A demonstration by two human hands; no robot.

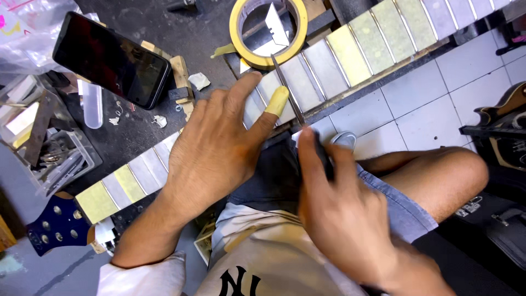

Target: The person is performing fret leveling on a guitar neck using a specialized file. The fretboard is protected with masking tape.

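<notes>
Two bare hands work over a guitar neck (323,66) that lies slantwise across a dark workbench (186,33), its fingerboard masked between the frets with strips of pale and yellow tape. The left hand (216,145) lies flat and spread on the neck, palm down, gripping nothing; its thumb tip is wrapped in yellow tape and presses the fingerboard just beside a thin metal file (289,93). The right hand (342,205) is closed around the dark handle of that file, index finger stretched along it, and the blade rests across the neck along a fret. The blue headstock (57,225) with its tuner holes sits at the lower left.

At the left edge a clear plastic tray (82,164) holds small metal tools and pale blocks; what they are exactly I cannot tell. A clear plastic bag (27,27) with pink marks lies in the top left corner. A roll of yellow masking tape (236,38) rests at the top, touching the neck, with a folded white card standing inside its ring. A black smartphone (109,60) leans, screen dark, over small wooden blocks (181,71). A small clear tube (93,104) lies beside it. White floor tiles (466,71) show on the right, past the person's bare knee
</notes>
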